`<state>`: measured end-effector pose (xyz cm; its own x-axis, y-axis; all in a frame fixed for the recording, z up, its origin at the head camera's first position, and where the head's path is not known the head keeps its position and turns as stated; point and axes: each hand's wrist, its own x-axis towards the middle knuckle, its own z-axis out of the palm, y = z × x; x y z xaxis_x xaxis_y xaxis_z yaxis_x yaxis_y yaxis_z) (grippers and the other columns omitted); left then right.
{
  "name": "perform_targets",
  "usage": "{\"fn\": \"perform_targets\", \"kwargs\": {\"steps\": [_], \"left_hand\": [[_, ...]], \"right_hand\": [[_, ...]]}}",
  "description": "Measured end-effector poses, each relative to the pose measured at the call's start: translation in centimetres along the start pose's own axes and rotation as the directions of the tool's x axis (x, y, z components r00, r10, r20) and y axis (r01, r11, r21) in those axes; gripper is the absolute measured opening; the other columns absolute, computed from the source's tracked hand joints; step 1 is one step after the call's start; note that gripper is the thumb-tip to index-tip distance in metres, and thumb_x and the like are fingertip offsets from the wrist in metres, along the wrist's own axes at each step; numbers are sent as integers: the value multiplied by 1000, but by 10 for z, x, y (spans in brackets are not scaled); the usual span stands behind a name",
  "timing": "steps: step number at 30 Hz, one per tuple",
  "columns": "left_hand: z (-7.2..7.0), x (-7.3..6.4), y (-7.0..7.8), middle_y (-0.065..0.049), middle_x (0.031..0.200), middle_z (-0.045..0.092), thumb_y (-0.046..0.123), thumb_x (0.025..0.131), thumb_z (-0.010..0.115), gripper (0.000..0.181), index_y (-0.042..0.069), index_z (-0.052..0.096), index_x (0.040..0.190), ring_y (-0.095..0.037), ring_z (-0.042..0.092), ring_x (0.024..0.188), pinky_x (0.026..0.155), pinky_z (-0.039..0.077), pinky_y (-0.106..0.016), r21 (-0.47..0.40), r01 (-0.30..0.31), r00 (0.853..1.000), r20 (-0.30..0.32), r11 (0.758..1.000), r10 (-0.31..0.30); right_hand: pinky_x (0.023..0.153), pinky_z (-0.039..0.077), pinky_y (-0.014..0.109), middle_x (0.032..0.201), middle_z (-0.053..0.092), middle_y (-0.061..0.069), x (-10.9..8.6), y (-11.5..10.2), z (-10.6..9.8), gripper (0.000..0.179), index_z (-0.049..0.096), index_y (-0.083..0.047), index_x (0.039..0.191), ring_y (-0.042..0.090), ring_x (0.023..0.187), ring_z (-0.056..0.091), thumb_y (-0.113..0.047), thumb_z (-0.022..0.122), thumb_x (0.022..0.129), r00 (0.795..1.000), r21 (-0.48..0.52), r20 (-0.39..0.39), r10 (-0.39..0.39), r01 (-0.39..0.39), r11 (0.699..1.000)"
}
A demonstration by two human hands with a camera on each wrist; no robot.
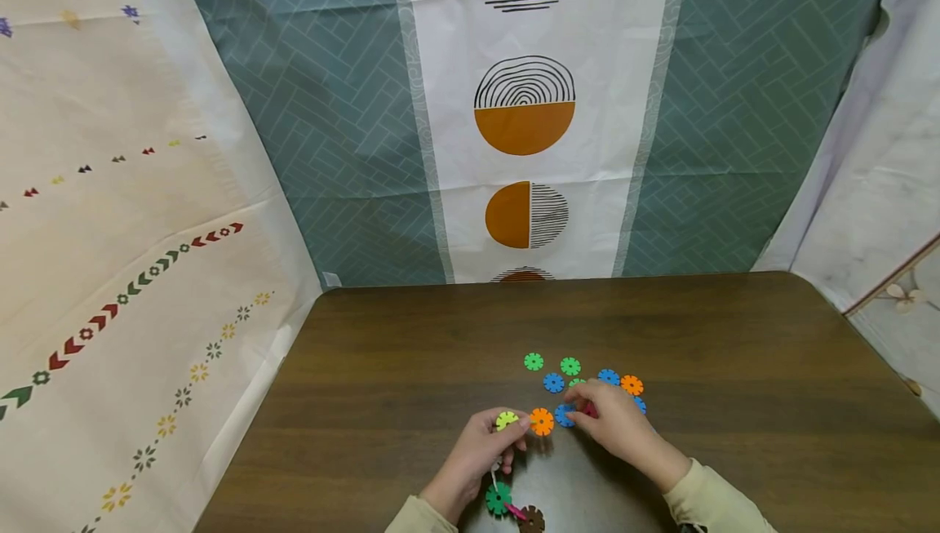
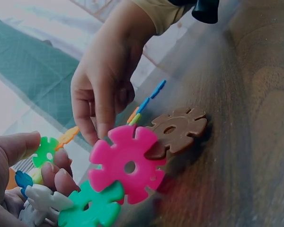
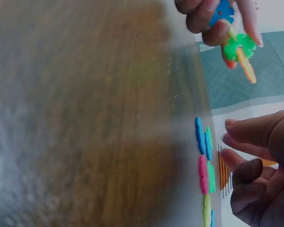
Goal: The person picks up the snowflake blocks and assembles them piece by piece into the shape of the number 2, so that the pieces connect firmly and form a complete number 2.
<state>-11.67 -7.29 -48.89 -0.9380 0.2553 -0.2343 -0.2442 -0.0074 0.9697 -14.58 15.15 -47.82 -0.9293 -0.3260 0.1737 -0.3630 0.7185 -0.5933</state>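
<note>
My left hand [image 1: 481, 441] pinches a chain of notched plastic snowflake discs between thumb and fingers. A yellow-green disc [image 1: 507, 420] shows at the fingers, and an orange disc [image 1: 542, 421] sticks out past the thumb tip. Below the hand hang a white disc [image 2: 43, 201], a green disc [image 1: 498, 499], a pink disc [image 2: 128, 164] and a brown disc [image 1: 531, 520]. My right hand [image 1: 620, 423] hovers just over the loose discs, near a blue disc [image 1: 564, 415] and a partly covered red-pink disc [image 1: 591, 409]. In the right wrist view a gap shows between its thumb and fingers, with nothing held.
More loose discs lie on the brown wooden table [image 1: 352, 402] beyond the right hand, among them a green disc [image 1: 533, 361], a blue disc [image 1: 609, 377] and an orange disc [image 1: 632, 385]. Patterned cloth [image 1: 352, 108] hangs behind the table's far edge.
</note>
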Motion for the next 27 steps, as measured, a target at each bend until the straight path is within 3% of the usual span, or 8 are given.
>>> {"fn": "perform_targets", "kwargs": {"steps": [4, 9, 18, 27], "left_hand": [[-1, 0, 0, -4, 75, 69, 25, 93, 68, 30, 0, 69, 109, -6, 43, 45, 44, 43, -19, -9, 4, 1000, 5, 1000, -4], [-1, 0, -1, -6, 79, 70, 26, 93, 68, 30, 0, 69, 109, -6, 43, 45, 45, 43, -20, -13, 8, 1000, 7, 1000, -8], [-1, -1, -2, -6, 79, 71, 26, 93, 68, 30, 0, 69, 108, -6, 44, 46, 45, 43, -19, -10, 6, 1000, 17, 1000, -6], [-1, 1, 0, -6, 78, 71, 27, 94, 66, 30, 1, 68, 110, -6, 44, 46, 45, 43, -19, 1, 12, 1000, 11, 1000, -12]], "right_hand": [[55, 39, 23, 75, 49, -8, 1, 0, 3, 22, 74, -13, 99, 6, 65, 43, -17, 82, 78, 1000, -114, 19, 0, 2, 993], [53, 35, 24, 73, 44, -7, 2, -1, 9, 25, 74, -15, 100, 8, 62, 40, -20, 83, 78, 998, -151, 38, 46, -40, 988], [55, 37, 26, 75, 45, -6, 3, -1, 12, 23, 70, -18, 91, 11, 63, 41, -16, 85, 74, 997, -154, 25, 71, -66, 986], [57, 37, 27, 71, 45, -8, 4, -1, 11, 35, 55, -18, 85, 10, 64, 42, -13, 87, 71, 997, -90, 36, 69, -65, 994]]}}
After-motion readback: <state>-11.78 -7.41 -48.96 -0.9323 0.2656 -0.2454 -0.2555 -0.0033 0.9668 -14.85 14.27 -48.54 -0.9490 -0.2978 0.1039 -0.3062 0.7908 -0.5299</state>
